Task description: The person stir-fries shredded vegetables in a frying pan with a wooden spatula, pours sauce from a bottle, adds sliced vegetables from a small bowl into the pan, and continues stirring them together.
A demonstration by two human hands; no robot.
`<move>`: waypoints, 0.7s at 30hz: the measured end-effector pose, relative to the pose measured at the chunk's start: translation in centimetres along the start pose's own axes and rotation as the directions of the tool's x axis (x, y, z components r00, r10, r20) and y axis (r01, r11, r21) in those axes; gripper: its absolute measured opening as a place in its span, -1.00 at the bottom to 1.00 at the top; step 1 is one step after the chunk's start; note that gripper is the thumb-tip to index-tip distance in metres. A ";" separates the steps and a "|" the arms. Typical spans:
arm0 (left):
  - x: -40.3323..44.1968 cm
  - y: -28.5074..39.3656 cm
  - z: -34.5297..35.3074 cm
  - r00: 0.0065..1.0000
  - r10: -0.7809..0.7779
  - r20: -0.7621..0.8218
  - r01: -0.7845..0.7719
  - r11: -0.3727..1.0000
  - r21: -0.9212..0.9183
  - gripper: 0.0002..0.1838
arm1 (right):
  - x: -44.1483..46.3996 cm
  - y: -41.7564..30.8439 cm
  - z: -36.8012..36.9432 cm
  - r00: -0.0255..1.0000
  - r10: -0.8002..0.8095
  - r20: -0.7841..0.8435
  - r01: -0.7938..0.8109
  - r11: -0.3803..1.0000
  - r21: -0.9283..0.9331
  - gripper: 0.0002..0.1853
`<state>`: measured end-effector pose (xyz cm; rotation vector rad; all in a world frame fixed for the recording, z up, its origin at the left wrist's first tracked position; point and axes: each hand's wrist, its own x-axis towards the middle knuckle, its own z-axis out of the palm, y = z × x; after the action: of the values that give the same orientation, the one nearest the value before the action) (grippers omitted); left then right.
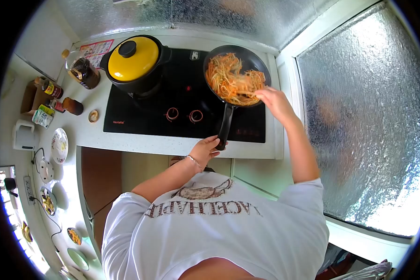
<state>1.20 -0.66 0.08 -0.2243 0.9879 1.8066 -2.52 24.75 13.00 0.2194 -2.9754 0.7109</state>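
Observation:
My left hand (207, 151) is closed around the end of the black handle of a frying pan (255, 59), which sits at the right side of the black cooktop (140, 120). Shredded orange and pale vegetables (228, 77) fill much of the pan, slightly blurred near the middle. Over the pan's right rim, my right hand (276, 103) grips pale wooden chopsticks (248, 93), their tips down among the shreds. A bracelet circles my left wrist.
A dark pot with a yellow lid (142, 60) stands on the cooktop's left. Beside it are a large bottle of dark liquid (85, 72), smaller bottles (50, 88) and a jar (73, 106). Plates and bowls of food line the left counter. A textured glass window (359, 116) borders the right.

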 end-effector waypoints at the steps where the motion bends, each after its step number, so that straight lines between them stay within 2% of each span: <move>1: 0.0 0.0 0.0 1.000 0.006 0.002 -0.006 1.000 -0.006 -0.72 | 0.5 1.2 0.7 1.000 0.002 -0.001 -0.002 1.000 0.000 -0.84; 4: -0.1 0.0 0.1 1.000 0.001 0.001 -0.001 1.000 -0.016 -0.71 | 0.8 4.0 2.1 0.957 0.027 -0.290 -0.034 0.999 -0.017 -0.82; 5: 0.0 0.3 0.1 1.000 0.008 0.003 -0.008 1.000 -0.017 -0.71 | 0.6 4.6 1.6 0.956 0.020 -0.291 -0.028 0.999 -0.021 -0.82; 7: 0.0 0.1 -0.1 1.000 -0.001 0.020 0.001 1.000 -0.015 -0.70 | -0.1 4.2 0.2 0.907 0.074 -0.415 -0.097 0.995 -0.036 -0.83; 9: 0.2 0.0 -0.1 1.000 0.003 0.014 -0.002 1.000 -0.014 -0.70 | 0.5 6.3 1.2 0.899 0.094 -0.428 -0.130 0.990 -0.057 -0.83; 11: 0.2 -0.3 -0.1 1.000 0.000 0.011 0.000 1.000 -0.004 -0.71 | 0.9 9.2 3.5 0.898 0.124 -0.423 -0.122 0.992 0.030 -0.83; 13: 0.2 -0.1 -0.2 1.000 -0.001 0.015 0.001 1.000 0.003 -0.71 | 1.3 7.3 4.4 0.909 0.153 -0.388 -0.144 0.988 0.052 -0.83; 15: 0.2 0.1 -0.2 1.000 0.001 0.018 -0.001 1.000 0.004 -0.71 | 1.2 5.3 3.7 0.957 0.042 -0.288 -0.039 0.999 0.018 -0.82; 16: 0.1 0.0 -0.1 1.000 -0.002 0.021 0.002 1.000 0.002 -0.71 | 0.7 3.8 2.3 0.977 0.084 -0.198 -0.070 0.995 0.075 -0.81; 17: 0.2 0.1 -0.1 1.000 -0.004 0.023 0.004 1.000 0.002 -0.71 | 0.2 2.6 0.7 0.976 0.086 -0.199 -0.072 0.995 0.073 -0.81; 19: 0.2 0.1 -0.1 1.000 -0.003 0.013 0.003 1.000 0.002 -0.71 | -1.0 1.4 -2.4 0.996 0.059 -0.066 -0.052 0.993 0.110 -0.80; 20: 0.2 0.0 -0.1 1.000 -0.001 0.010 0.001 1.000 -0.002 -0.71 | -1.2 1.3 -3.4 0.997 0.056 -0.061 -0.049 0.993 0.111 -0.80; 21: 0.1 -0.1 -0.2 1.000 0.001 0.018 -0.001 1.000 -0.007 -0.70 | -1.4 1.3 -4.2 0.990 0.100 0.097 -0.105 0.993 0.046 -0.80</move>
<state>1.15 -0.71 -0.14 -0.2119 0.9692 1.8100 -1.22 27.99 15.96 0.1072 -3.0799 0.8104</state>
